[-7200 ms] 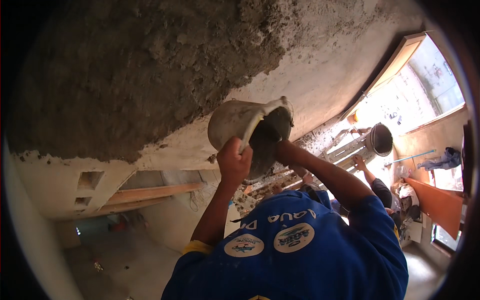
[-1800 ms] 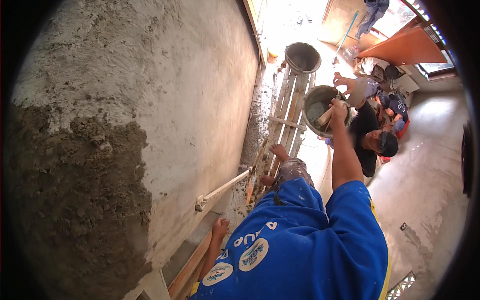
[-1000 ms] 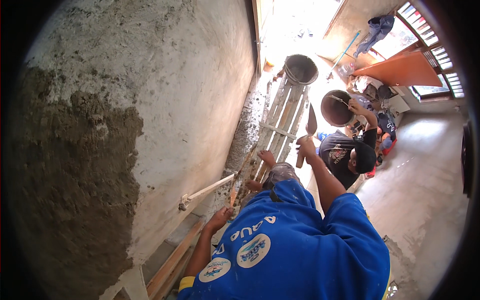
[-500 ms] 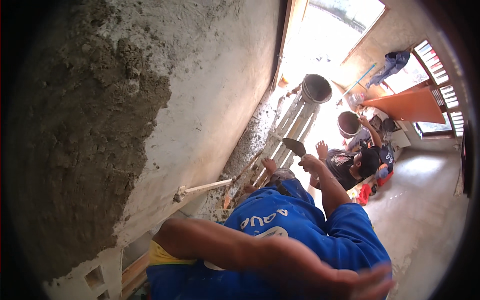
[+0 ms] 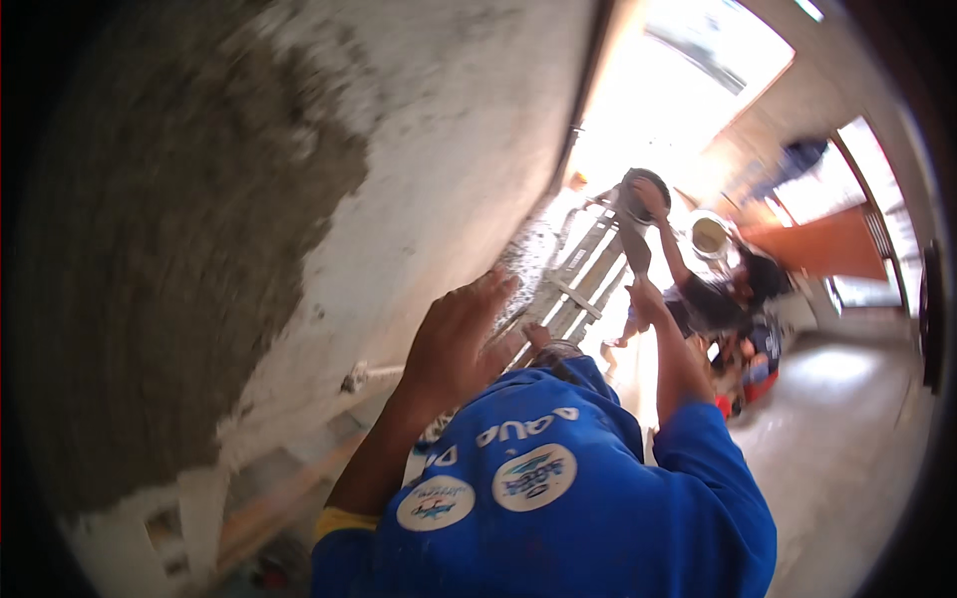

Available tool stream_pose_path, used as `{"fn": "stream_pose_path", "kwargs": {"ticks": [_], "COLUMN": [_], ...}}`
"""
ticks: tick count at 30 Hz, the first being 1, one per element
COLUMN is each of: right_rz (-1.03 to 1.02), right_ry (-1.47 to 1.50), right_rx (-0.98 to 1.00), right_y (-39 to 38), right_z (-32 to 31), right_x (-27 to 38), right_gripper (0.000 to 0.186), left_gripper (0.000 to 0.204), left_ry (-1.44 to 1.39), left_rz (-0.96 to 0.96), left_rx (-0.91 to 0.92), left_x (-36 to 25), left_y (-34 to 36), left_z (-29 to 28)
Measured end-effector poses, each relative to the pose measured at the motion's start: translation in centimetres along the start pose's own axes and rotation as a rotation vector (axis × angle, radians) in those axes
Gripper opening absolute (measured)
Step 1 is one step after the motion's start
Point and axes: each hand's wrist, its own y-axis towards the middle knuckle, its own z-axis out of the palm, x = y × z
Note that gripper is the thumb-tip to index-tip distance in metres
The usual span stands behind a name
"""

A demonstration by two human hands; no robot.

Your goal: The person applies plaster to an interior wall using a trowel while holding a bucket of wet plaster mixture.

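My right hand (image 5: 650,302) is wrapped round the handle of a trowel (image 5: 635,247), whose blade points away from me. In the picture the blade's tip meets the near side of a dark bucket (image 5: 632,206) on the plank platform; whether they touch, I cannot tell. A co-worker's hand (image 5: 652,197) is at that bucket's mouth. My left hand (image 5: 462,334) is raised in front of the wall, fingers stretched out and slightly blurred, holding nothing. Wet grey mortar (image 5: 179,269) covers the left part of the wall (image 5: 419,169).
The slatted plank platform (image 5: 588,264) runs away beneath me. To its right a co-worker in a dark shirt (image 5: 713,299) is beside a pale-lined bucket (image 5: 710,237). An orange panel (image 5: 822,246) stands by the window. Concrete floor (image 5: 837,429) lies at right.
My left hand has swung from low across my body up toward the wall. The trowel has moved right and away. The co-worker's arm now reaches to the platform bucket.
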Motion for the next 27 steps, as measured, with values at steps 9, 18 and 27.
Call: {"fn": "stream_pose_path", "kwargs": {"ticks": [9,18,27], "right_rz": [-0.229,-0.206,-0.301], "right_ry": [-0.638,-0.731,-0.733], "right_rx": [0.604,0.755,0.821], "right_y": [-2.5,0.2,1.0], "right_z": [9.0,9.4,16.4], "right_x": [-1.4,12.0,21.2], "right_gripper": [0.028,0.031,0.036], "left_gripper": [0.044,0.035,0.021], "left_ry": [-0.375,-0.601,-0.626], "left_rz": [-1.233,-1.517,-1.410], "left_rx": [0.350,-0.148,-0.332], "left_x": [12.8,-0.1,-1.8], "left_y": [-40.8,-45.6,-40.2], "left_z": [23.9,34.6,33.6]}}
